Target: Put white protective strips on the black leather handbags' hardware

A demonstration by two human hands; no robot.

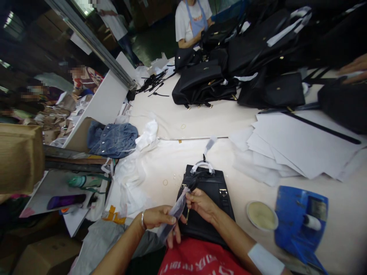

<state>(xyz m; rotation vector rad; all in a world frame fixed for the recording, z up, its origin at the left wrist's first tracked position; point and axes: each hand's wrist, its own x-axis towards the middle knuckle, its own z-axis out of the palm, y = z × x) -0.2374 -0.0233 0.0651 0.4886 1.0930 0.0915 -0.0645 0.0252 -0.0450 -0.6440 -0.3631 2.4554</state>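
Note:
A black backpack (205, 204) lies on the white table right in front of me, its handle (202, 165) wrapped in white material. Over its left edge, my left hand (163, 220) pinches a strip of clear plastic film (175, 214) between thumb and fingers. The fingers of my right hand (199, 202) close on the upper end of the same film, above the bag's front. A gold zipper pull (187, 215) hangs just below that hand. Whether the film encloses a strap is hard to make out.
White paper sheets (304, 145) are stacked to the right, above a round tub (262, 215) and a blue tape dispenser (301, 221). Several black bags (200, 82) pile up at the back. A denim garment (113, 139) lies left. A co-worker (192, 23) stands across the table.

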